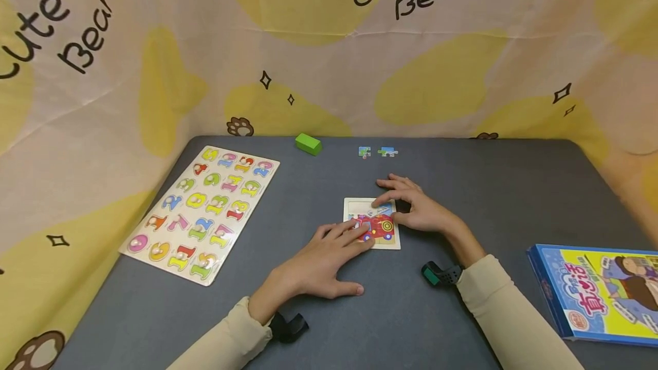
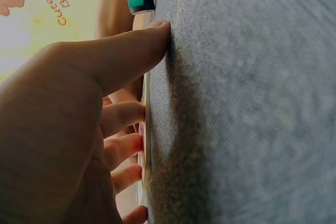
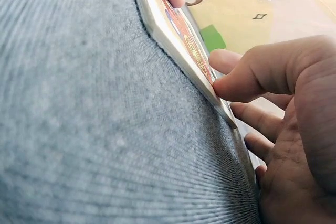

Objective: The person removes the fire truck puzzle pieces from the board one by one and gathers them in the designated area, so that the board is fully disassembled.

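A small jigsaw puzzle with a red vehicle picture lies in a pale frame on the dark table, its upper left part bare. My left hand rests its outstretched fingertips on the puzzle's lower left, while the thumb points away over the table. From the right, my right hand touches the puzzle's upper right with index finger and thumb spread apart; its other fingers reach past the frame. In the right wrist view, the right thumb meets the puzzle's edge. Behind lie two loose bits of jigsaw, a left one and a wider right one.
At the left lies a white number board with colourful digits. A green block sits near the table's back edge. On the right is a blue and yellow box. A printed curtain hangs close behind the table.
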The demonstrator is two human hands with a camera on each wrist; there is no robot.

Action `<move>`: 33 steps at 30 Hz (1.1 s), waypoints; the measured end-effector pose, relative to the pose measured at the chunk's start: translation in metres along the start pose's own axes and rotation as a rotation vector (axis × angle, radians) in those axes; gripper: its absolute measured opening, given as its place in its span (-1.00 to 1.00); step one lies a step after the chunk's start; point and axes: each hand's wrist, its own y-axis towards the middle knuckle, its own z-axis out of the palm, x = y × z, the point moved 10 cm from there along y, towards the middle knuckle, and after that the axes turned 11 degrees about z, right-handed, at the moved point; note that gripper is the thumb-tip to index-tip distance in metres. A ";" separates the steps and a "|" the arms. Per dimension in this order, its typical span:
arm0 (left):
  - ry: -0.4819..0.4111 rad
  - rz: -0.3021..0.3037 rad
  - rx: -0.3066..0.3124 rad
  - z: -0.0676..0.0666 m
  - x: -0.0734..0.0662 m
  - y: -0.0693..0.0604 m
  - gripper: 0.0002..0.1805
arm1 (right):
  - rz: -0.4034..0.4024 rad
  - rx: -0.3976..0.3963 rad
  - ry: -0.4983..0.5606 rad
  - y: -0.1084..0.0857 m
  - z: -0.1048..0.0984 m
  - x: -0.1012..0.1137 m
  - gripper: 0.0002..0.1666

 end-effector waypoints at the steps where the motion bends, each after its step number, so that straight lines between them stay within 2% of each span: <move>1: 0.001 0.000 0.000 0.000 0.000 0.000 -0.07 | 0.002 0.002 -0.007 0.000 0.000 0.000 -0.54; 14: -0.013 -0.005 0.007 0.000 -0.001 0.000 -0.08 | 0.019 0.022 -0.025 -0.002 0.001 0.001 -0.57; 33: -0.005 0.004 -0.010 -0.003 -0.002 0.000 -0.08 | -0.013 0.032 -0.019 -0.003 0.000 0.002 -0.62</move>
